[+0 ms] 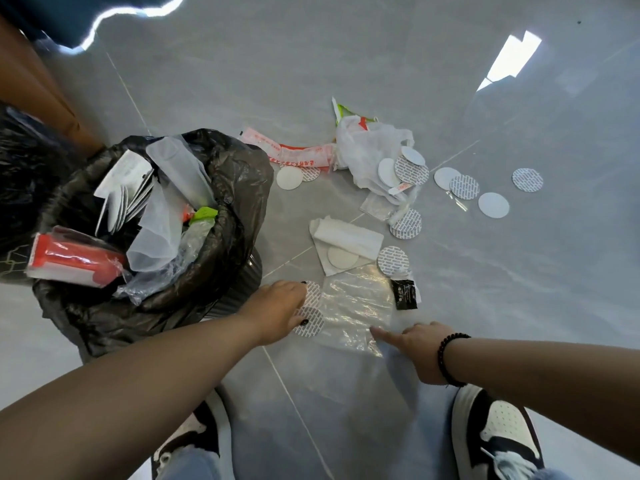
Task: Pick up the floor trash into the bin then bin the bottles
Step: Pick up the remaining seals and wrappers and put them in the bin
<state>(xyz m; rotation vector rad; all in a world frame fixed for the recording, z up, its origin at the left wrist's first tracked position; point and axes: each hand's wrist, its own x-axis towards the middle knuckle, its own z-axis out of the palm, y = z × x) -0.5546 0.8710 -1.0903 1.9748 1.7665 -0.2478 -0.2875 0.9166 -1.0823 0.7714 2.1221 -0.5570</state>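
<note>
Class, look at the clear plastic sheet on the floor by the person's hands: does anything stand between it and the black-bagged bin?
Nothing visible blocks the way. The clear plastic sheet lies just right of the black-bagged bin, with only the left hand and two round printed seal discs between them. The bin's mouth is open, though already well filled.

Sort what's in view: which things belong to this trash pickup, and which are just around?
Job: bin; clear plastic sheet; round seal discs; tissue; white plastic bag; black sachet; left hand; right hand.
Around: shoes; wooden furniture leg.
</note>
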